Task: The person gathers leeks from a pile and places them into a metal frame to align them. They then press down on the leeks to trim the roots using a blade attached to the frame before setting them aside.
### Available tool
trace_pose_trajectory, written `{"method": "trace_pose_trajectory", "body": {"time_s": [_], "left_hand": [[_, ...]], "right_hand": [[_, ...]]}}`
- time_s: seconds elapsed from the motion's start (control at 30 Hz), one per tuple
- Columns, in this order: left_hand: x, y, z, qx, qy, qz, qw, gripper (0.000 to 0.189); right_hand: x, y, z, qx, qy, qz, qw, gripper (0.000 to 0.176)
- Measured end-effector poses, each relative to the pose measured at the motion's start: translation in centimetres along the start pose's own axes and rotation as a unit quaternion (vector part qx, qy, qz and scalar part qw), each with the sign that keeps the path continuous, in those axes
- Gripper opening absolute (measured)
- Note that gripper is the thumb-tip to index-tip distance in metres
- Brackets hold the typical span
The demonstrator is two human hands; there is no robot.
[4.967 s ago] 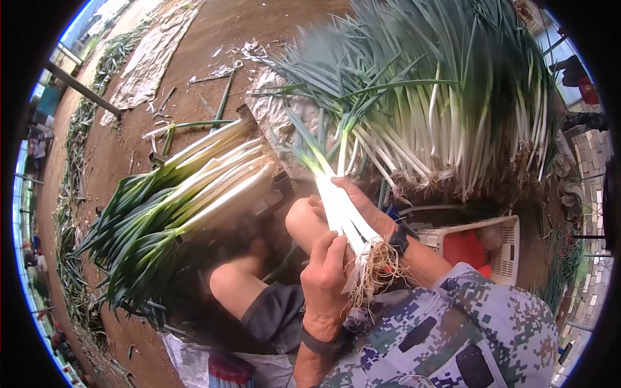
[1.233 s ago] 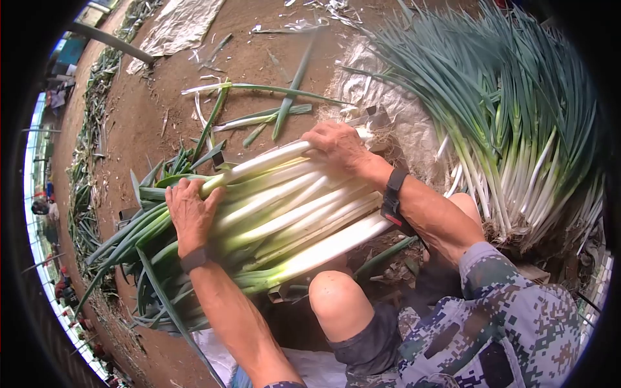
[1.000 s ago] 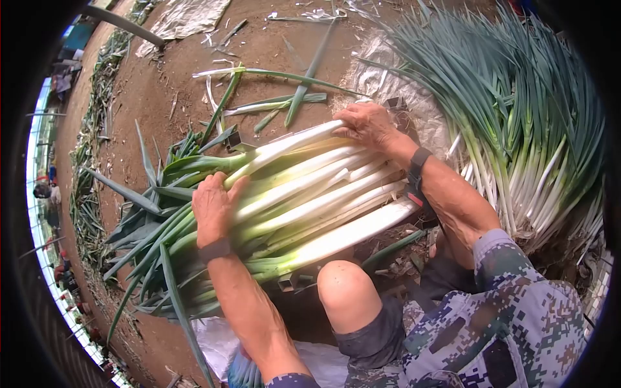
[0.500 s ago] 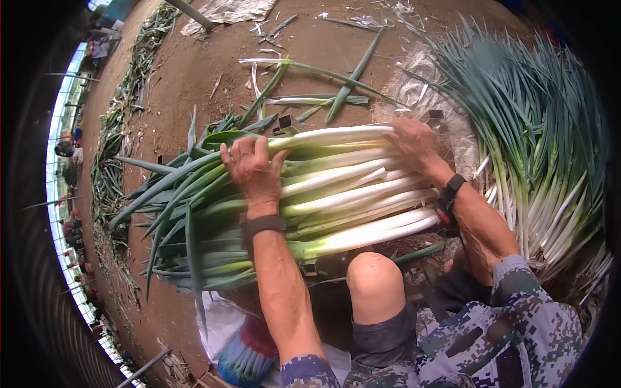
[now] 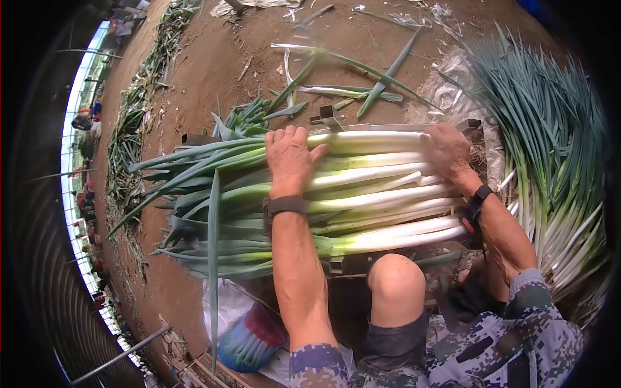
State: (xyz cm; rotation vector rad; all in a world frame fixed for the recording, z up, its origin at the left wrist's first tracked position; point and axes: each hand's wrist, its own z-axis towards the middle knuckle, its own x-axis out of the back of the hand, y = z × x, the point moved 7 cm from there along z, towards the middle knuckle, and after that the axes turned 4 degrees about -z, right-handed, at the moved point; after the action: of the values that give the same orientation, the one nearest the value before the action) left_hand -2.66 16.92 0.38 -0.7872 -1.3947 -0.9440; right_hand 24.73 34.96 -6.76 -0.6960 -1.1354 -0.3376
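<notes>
A row of leeks (image 5: 381,174) lies across a metal rack (image 5: 331,116) in front of my knee, white ends to the right and green leaves to the left. My left hand (image 5: 291,158) curls over the far-side leeks where white turns to green, its thumb apart from the fingers. Around the white end of the farthest leek, my right hand (image 5: 447,152) is closed, slightly blurred. One long green leaf (image 5: 214,271) hangs down over the near side at the left.
More leeks (image 5: 543,155) are heaped at the right, partly on a pale sheet (image 5: 446,97). Loose leek pieces (image 5: 388,77) lie on the soil beyond the rack. A blue and red bag (image 5: 249,343) sits near my left arm; leaf waste (image 5: 129,123) runs along the left.
The whole view has shifted, so the rack and leeks appear farther right. My left hand's fingers now lie closer together over the leek; my right hand stays at the white end.
</notes>
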Motion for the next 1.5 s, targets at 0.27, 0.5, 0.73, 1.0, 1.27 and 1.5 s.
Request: {"method": "trace_pose_trajectory", "body": {"time_s": [0.27, 0.5, 0.73, 1.0, 1.27, 1.5], "left_hand": [[2.6, -1.4, 0.2, -0.013, 0.046, -0.204, 0.978, 0.043], [11.6, -8.8, -10.3, 0.263, 0.052, -0.044, 0.962, 0.029], [13.1, -11.7, -9.0, 0.291, 0.232, 0.049, 0.927, 0.036], [2.7, -9.0, -2.9, 0.165, 0.047, 0.045, 0.984, 0.067], [6.7, -1.9, -5.2, 0.030, 0.116, -0.103, 0.987, 0.043], [1.1, 9.2, -7.7, 0.001, -0.037, -0.074, 0.997, 0.042]], "right_hand": [[-0.1, 0.2, 0.3, -0.002, 0.027, 0.016, 1.000, 0.044], [-0.1, 0.3, 0.3, -0.007, 0.020, 0.014, 1.000, 0.043], [-0.2, 0.5, 0.4, -0.007, 0.011, 0.001, 1.000, 0.037], [0.0, 0.3, 0.3, 0.000, 0.024, -0.004, 1.000, 0.039], [0.1, 0.5, 0.4, 0.014, 0.065, 0.016, 0.998, 0.042], [-0.2, 0.6, 0.1, 0.026, 0.100, 0.047, 0.994, 0.050]]}}
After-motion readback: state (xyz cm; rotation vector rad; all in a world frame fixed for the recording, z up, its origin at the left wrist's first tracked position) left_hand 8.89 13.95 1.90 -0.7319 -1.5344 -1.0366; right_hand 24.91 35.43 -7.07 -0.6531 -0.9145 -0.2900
